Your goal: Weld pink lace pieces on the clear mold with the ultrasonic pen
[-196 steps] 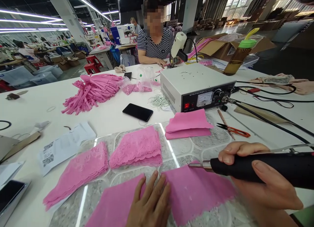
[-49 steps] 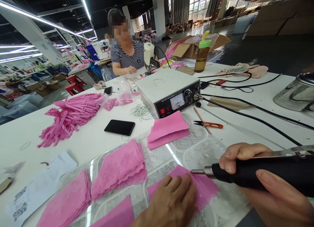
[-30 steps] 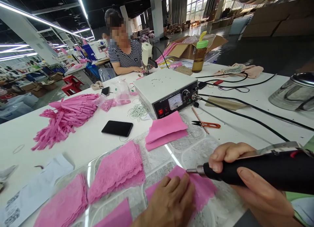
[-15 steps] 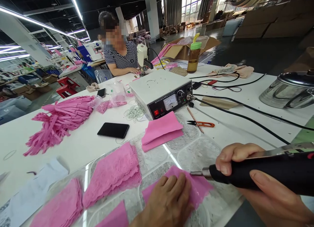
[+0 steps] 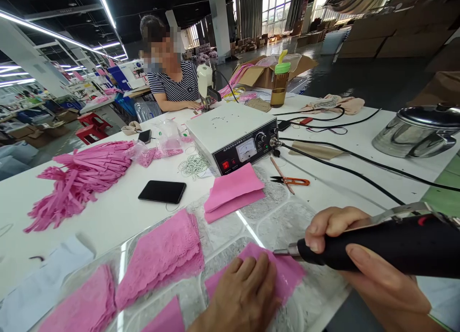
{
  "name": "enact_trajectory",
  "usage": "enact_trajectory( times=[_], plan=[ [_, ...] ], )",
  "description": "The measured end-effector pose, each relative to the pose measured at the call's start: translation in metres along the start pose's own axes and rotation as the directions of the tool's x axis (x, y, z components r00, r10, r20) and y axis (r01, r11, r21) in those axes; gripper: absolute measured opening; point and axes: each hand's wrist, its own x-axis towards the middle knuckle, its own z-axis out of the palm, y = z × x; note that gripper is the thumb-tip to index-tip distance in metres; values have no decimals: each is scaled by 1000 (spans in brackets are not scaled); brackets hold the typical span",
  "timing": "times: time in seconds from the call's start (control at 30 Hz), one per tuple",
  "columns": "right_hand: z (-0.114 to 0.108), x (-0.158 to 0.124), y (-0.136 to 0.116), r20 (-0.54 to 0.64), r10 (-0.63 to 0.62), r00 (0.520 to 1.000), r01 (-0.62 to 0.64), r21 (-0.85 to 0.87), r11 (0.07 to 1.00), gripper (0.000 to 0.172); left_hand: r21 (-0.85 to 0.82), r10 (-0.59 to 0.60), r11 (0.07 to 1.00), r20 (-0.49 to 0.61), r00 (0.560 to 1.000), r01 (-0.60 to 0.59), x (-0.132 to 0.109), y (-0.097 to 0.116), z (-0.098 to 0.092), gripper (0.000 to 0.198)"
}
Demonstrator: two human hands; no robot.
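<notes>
My right hand (image 5: pixel 377 255) is closed round the black body of a handheld ultrasonic welder (image 5: pixel 395 243). The welder's metal tip touches the top of a pink fabric piece (image 5: pixel 293 274), close to my left fingertips. My left hand (image 5: pixel 242 286), fingers bent and together, presses this piece down on the clear-patterned mat (image 5: pixel 302 217). Left of it lie a stack of pink lace-edged fabric (image 5: pixel 163 255) and a second pink stack (image 5: pixel 84 298). A folded pink piece (image 5: pixel 233 190) rests beyond my hands, and another pink piece (image 5: pixel 167 317) shows at the bottom edge.
A control box (image 5: pixel 233 135) with a dial stands behind the mat, black cables (image 5: pixel 341 164) running right. Orange thread snips (image 5: pixel 291 180), a phone (image 5: pixel 162 191), pink strips (image 5: pixel 86 174), a bottle (image 5: pixel 279 87) and a metal pot (image 5: pixel 413 133) lie about. A co-worker (image 5: pixel 174 87) sits at a sewing machine (image 5: pixel 205 83).
The whole view has shifted slightly to the left. The welder's rear end has turned a little downward, while its tip stays on the pink piece near my left fingers.
</notes>
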Motion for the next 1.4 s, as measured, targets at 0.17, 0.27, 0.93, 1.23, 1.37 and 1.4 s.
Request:
enact_trajectory(
  times=[0.17,0.27,0.93,1.23,1.37,1.4],
  plan=[
    [-7,-2,-5,-97,-14,995,17,32,999,12,-4,5,1000,29,1000,-5,0,-1,-3,33],
    [-14,-12,-8,-163,16,986,-14,15,1000,13,-27,14,1000,21,1000,-13,3,1,-2,33],
    [12,-19,-25,-395,78,915,-66,44,997,7,-95,56,994,36,998,-53,7,12,7,36],
    [6,-17,-27,-352,80,933,-87,-6,996,10,-76,49,996,23,999,-48,8,12,9,36],
    [7,-18,-28,-307,100,946,-109,-13,994,10,-69,53,996,41,998,-50,6,13,10,37],
    [8,-19,-29,-313,101,944,-111,-14,994,11,-65,55,997,51,997,-52,5,13,11,38]
  ],
)
